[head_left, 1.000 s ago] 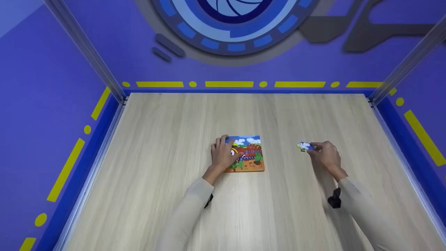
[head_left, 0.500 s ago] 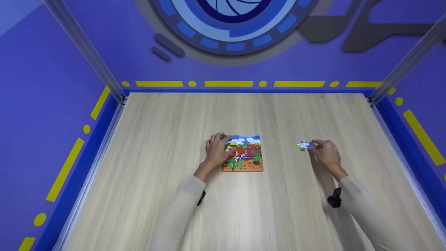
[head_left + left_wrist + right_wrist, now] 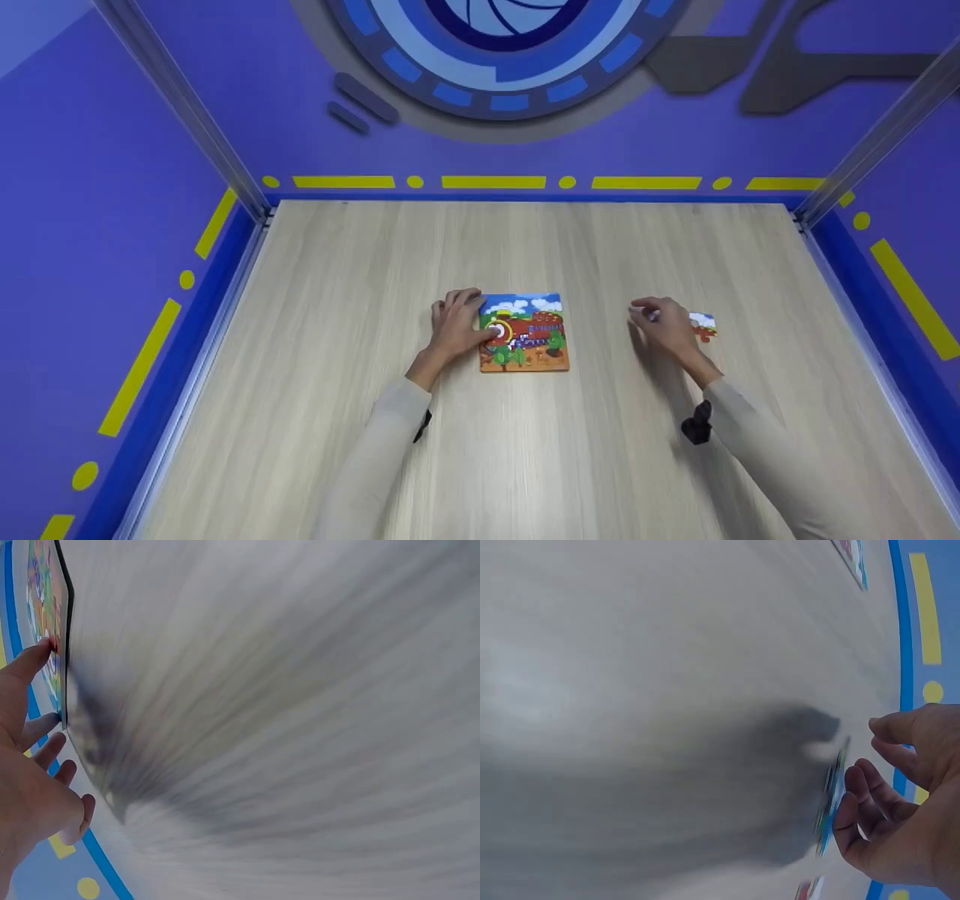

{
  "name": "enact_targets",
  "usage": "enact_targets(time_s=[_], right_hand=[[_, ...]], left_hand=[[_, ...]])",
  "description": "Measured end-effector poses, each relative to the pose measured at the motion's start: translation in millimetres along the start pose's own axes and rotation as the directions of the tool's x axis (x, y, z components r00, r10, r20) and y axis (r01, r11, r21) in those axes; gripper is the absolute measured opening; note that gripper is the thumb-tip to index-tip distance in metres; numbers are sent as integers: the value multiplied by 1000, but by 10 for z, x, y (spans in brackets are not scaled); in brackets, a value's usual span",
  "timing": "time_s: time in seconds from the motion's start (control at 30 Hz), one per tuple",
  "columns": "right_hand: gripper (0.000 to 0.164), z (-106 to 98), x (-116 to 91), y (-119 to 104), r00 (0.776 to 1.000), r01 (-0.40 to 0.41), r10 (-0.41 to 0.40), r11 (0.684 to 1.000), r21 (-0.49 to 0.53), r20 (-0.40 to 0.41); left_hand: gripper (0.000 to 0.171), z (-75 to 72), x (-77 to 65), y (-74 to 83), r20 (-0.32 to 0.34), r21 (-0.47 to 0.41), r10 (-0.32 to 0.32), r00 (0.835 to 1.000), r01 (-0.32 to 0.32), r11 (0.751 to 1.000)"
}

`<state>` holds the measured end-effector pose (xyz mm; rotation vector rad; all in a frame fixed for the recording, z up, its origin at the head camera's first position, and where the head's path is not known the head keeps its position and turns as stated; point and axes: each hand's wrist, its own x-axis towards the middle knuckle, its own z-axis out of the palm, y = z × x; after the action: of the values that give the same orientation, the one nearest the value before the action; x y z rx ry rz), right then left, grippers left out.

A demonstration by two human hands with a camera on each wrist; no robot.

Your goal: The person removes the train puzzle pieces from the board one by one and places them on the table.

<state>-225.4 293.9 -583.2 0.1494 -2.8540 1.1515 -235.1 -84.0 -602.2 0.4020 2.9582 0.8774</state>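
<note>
One picture puzzle lies flat on the wood-look table. We see the left hand, fingers spread, thumb on its face, another fingertip at its upper-left corner. Well to the right, the right hand has bent fingers close by a small piece; we can't tell if they pinch it. Second piece shows just right of that hand.

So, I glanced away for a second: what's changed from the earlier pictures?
The left hand shifted left, still touching the picture board. The right hand moved left over the cloud piece, uncovering another piece; whether it grips anything is unclear. The picture board stayed put.
</note>
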Motion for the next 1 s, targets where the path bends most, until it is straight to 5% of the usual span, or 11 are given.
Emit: enact_targets(time_s=[0.47,0.7,1.0], right_hand=[[27,702,220,-683,977,-31,-1,989,147,212],[28,986,321,-948,970,4,-45,985,172,240],[32,1267,370,-1265,967,-73,77,997,-25,241]], left_hand=[[82,-28,31,31,32,90,-37,999,34,995],[81,-5,35,45,8,95,-31,999,30,995],[80,-23,37,43,7,91,-27,1000,26,996]])
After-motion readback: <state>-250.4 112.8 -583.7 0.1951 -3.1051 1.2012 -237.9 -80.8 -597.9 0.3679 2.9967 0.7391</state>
